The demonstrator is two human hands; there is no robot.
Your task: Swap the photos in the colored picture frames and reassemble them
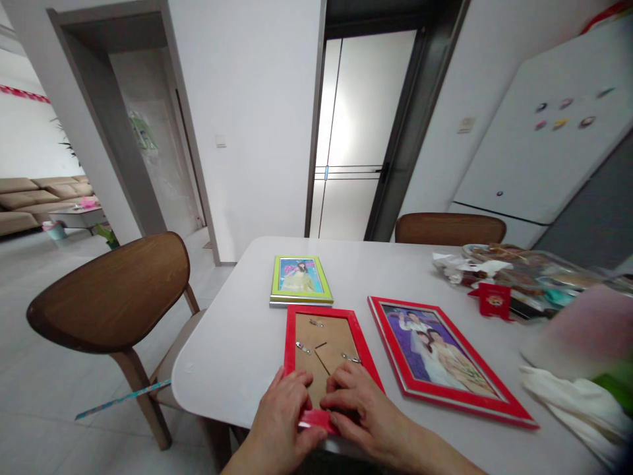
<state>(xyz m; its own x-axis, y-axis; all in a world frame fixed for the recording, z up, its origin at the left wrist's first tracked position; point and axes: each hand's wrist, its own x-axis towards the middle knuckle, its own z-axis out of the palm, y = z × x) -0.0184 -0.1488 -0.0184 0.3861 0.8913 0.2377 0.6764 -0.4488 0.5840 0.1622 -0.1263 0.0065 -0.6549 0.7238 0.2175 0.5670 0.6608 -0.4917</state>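
A red picture frame [293,330] lies face down at the table's near edge, its brown backing board [321,359] and several small metal clips showing. My left hand [284,412] grips the frame's near left corner, thumb at the near edge and fingers over the board. My right hand [363,409] closes on the near edge beside it, fingers curled on the board. Between the two hands shows a pinkish-red stretch of the near rim. What lies under my fingertips is hidden. To the right, a larger red picture frame [475,396] lies face up with a photo of people.
Beyond the red frame lies a green picture frame [324,280]. The white table [232,343] holds a red packet [494,301], a white cloth [568,402] and plastic-covered items [534,264] at right. Wooden chairs stand at left [113,290] and at the far side [450,229].
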